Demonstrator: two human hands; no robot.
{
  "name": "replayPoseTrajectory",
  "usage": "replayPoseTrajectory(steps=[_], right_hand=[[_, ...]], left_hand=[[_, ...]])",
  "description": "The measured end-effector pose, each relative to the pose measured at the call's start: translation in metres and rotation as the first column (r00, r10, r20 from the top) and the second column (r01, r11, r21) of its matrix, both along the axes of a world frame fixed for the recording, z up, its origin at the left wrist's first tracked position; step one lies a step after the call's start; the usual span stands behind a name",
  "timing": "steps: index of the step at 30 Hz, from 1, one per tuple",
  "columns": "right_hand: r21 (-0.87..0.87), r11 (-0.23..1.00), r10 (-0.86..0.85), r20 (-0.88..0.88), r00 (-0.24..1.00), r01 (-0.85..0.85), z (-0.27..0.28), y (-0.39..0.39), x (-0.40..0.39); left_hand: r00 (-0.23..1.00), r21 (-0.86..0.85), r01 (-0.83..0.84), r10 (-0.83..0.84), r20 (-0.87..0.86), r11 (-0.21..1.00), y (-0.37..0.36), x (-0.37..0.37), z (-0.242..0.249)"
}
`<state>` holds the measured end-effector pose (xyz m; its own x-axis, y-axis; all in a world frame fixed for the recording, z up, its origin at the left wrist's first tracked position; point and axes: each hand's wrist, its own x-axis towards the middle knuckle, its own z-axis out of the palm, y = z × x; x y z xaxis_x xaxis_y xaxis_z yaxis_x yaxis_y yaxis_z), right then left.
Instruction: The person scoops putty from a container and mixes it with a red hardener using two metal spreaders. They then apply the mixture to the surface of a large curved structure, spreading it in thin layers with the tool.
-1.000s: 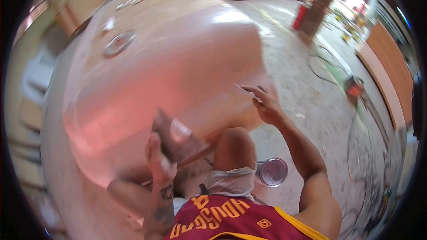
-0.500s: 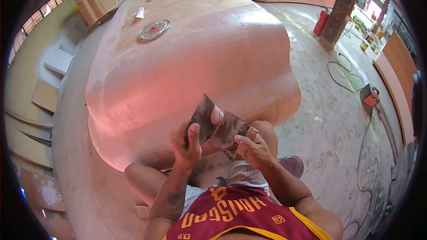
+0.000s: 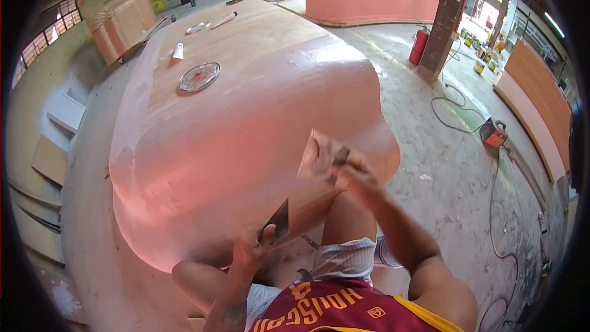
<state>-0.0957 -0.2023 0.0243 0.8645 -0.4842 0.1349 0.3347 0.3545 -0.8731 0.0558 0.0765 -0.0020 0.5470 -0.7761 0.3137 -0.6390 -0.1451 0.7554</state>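
My left hand (image 3: 251, 251) is closed low by my knee, its thumb pressed on a dark, flat putty spreader (image 3: 280, 222) tilted upward. My right hand (image 3: 361, 175), blurred by motion, is raised further out over the curved end of a large pink-smeared wooden form (image 3: 246, 123). It grips a second putty spreader (image 3: 308, 157) with a pale pinkish face, close over the curved surface. On top of the form lie a round metal lid (image 3: 199, 77) with reddish smears and a white tube (image 3: 178, 51). An open can (image 3: 386, 254) stands beside my right knee, partly hidden.
Another ring-shaped lid (image 3: 197, 27) and tube (image 3: 224, 19) lie further back on the form. To the right are a pillar (image 3: 447, 24), a red extinguisher (image 3: 419, 47), a red-and-black machine (image 3: 493, 133) with cables on the floor, and leaning panels (image 3: 534, 104).
My hands have moved apart: the right has swung up and outward with its spreader, the left has dropped with the other. The view has tilted up and shifted right.
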Motion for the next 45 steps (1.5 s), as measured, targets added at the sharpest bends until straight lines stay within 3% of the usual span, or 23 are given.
replayPoseTrajectory(steps=[2, 3, 5, 7, 8, 12, 16, 21, 24, 27, 28, 29, 32, 34, 38, 41, 45], right_hand=[[-0.500, 0.857, -0.168, -0.039, 0.985, 0.126, 0.049, -0.044, 0.024], [-0.717, 0.656, -0.349, -0.012, 0.937, 0.235, 0.082, -0.053, 0.039], [-0.978, 0.170, -0.453, 0.034, 0.891, 0.124, 0.119, -0.099, 0.069], [-0.996, -0.088, -0.534, 0.023, 0.845, -0.028, 0.133, -0.142, 0.106], [-0.990, -0.126, -0.544, 0.018, 0.839, -0.060, 0.132, -0.161, 0.124], [-0.928, -0.358, -0.465, 0.077, 0.882, -0.107, 0.112, -0.225, 0.188], [-0.882, -0.389, -0.546, -0.011, 0.838, -0.265, 0.097, -0.229, 0.208], [-0.842, -0.457, -0.510, -0.017, 0.860, -0.288, 0.071, -0.198, 0.164], [-0.852, -0.397, -0.456, -0.139, 0.879, -0.340, 0.090, -0.182, 0.139], [-0.888, -0.247, -0.550, -0.200, 0.811, -0.387, 0.138, -0.176, 0.149], [-0.919, -0.265, -0.503, -0.127, 0.855, -0.292, 0.119, -0.213, 0.169], [-0.909, -0.279, -0.507, -0.136, 0.851, -0.311, 0.121, -0.227, 0.183], [-0.878, -0.274, -0.541, -0.197, 0.818, -0.393, 0.122, -0.248, 0.225], [-0.854, -0.235, -0.560, -0.271, 0.783, -0.464, 0.125, -0.250, 0.241], [-0.818, -0.222, -0.525, -0.358, 0.772, -0.530, 0.128, -0.241, 0.237], [-0.821, -0.203, -0.541, -0.361, 0.759, -0.534, 0.133, -0.229, 0.226], [-0.790, -0.200, -0.537, -0.407, 0.739, -0.580, 0.133, -0.221, 0.208]], left_hand=[[0.995, 0.039, -0.087, 0.089, -0.046, 0.995, 0.008, 0.007, -0.009], [0.991, 0.049, -0.099, 0.103, -0.090, 0.994, 0.009, 0.011, -0.007], [0.975, 0.067, -0.123, 0.133, -0.180, 0.990, 0.009, 0.017, -0.004], [0.985, -0.078, -0.142, 0.133, -0.109, 0.987, 0.002, 0.023, -0.012], [0.988, -0.150, -0.149, 0.139, -0.073, 0.978, -0.002, 0.026, -0.015], [0.972, -0.112, -0.173, 0.151, -0.180, 0.978, -0.010, 0.030, -0.009], [0.957, -0.045, -0.188, 0.173, -0.231, 0.981, -0.008, 0.036, -0.019], [0.942, -0.052, -0.219, 0.197, -0.273, 0.974, -0.009, 0.039, -0.017], [0.955, -0.126, -0.203, 0.169, -0.243, 0.971, -0.014, 0.039, -0.015], [0.964, -0.151, -0.191, 0.157, -0.213, 0.970, -0.016, 0.038, -0.017], [0.967, -0.181, -0.192, 0.155, -0.202, 0.964, -0.021, 0.036, -0.014], [0.969, -0.208, -0.194, 0.155, -0.190, 0.959, -0.023, 0.035, -0.011], [0.942, -0.030, -0.189, 0.172, -0.288, 0.982, -0.015, 0.033, -0.006], [0.953, -0.062, -0.215, 0.196, -0.230, 0.975, -0.014, 0.032, -0.004], [0.962, -0.178, -0.261, 0.239, -0.135, 0.949, -0.017, 0.028, -0.016], [0.947, -0.068, -0.246, 0.225, -0.228, 0.967, -0.010, 0.025, -0.010], [0.943, -0.076, -0.252, 0.227, -0.245, 0.965, -0.006, 0.021, -0.013]])
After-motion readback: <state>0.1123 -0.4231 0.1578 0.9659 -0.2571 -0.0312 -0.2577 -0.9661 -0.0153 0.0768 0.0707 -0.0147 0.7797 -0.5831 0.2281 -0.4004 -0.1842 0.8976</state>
